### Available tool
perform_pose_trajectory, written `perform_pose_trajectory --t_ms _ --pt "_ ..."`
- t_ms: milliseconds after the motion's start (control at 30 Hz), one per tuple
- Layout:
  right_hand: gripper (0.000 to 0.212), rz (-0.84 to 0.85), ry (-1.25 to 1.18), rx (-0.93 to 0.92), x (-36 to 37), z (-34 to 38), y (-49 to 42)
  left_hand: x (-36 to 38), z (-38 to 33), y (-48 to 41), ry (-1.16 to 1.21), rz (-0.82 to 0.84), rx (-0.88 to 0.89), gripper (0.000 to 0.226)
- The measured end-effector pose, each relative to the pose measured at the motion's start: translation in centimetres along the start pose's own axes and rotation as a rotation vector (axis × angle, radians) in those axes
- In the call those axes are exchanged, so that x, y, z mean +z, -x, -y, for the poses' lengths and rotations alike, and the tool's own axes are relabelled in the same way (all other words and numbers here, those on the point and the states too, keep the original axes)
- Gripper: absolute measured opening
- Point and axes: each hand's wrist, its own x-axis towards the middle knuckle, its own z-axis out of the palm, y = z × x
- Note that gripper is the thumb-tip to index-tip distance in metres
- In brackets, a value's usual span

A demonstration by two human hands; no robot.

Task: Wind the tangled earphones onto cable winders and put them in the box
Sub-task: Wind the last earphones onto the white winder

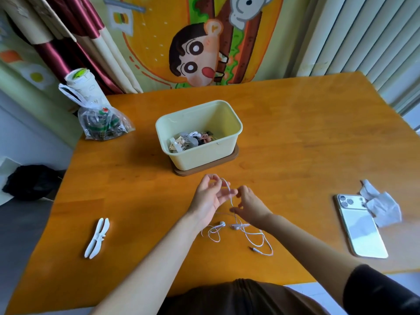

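untangling | your left hand [208, 198] hooks a loop of the earphones [222, 223], right hand [250, 204] pinches them lower to draw slack | winder [97, 237] ready near-left, box [200, 155] far

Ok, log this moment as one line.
stage: untangling | left hand: holds earphones | right hand: pinches cable | winder: untouched on table | box: open

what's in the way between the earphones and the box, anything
Nothing visible. The left hand and right hand hold the earphones just in front of the box, with only bare table between. The box is open on top, with room above the wound earphones inside.
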Motion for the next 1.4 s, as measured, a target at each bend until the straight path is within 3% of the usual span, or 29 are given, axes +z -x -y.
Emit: perform_pose_trajectory --t_ms 133,200,267,400,500,600,767,833,933,1033,1233,1400 --pt "0.058 -0.239 -0.102 -0.237 -2.2 1.5 0.5 0.8 -1.9 0.6 -0.19 0.103 -0.018 0.014" --pt "0.06 -0.258 -0.134 -0.364 -2.9 2.2 0.3 0.9 -2.4 0.6 -0.321 0.177 -0.007 0.01" --pt "0.047 -0.246 -0.181 -0.419 -3.1 2.6 0.3 0.8 -2.7 0.8 -0.454 0.21 0.045 0.011" --pt "0.022 -0.231 -0.293 -0.371 -3.9 2.8 0.6 0.1 -3.2 1.2 -0.651 0.169 0.093 0.025" --pt "0.01 -0.169 -0.277 -0.393 -4.2 3.1 1.0 -0.5 -3.5 1.1 -0.59 0.139 0.111 0.033" --pt "0.016 -0.123 -0.222 -0.323 -5.0 3.6 1.7 -1.1 -4.2 1.3 -0.511 0.15 0.116 0.039" --pt "0.025 -0.133 -0.297 -0.227 -8.5 4.1 1.3 -3.4 -4.2 1.2 -0.765 0.138 0.13 0.024" --pt "0.026 -0.184 -0.32 -0.232 -9.5 4.8 1.3 -4.0 -3.7 1.1 -0.837 0.093 0.131 0.014" --pt "0.022 -0.306 -0.299 -0.253 -11.4 6.5 1.3 -4.6 -3.0 1.1 -0.94 0.048 0.121 0.024" --pt "0.021 -0.478 -0.232 -0.288 -13.8 8.0 1.2 -4.8 -3.0 1.4 -0.928 0.02 0.116 0.031" --pt "0.021 -0.656 -0.116 -0.271 -16.1 9.3 1.6 -4.6 -4.4 1.1 -0.851 -0.002 0.15 0.033" --pt "0.023 -0.687 -0.011 -0.253 -15.8 9.9 2.0 -4.3 -4.9 1.0 -0.683 -0.066 0.135 0.033"
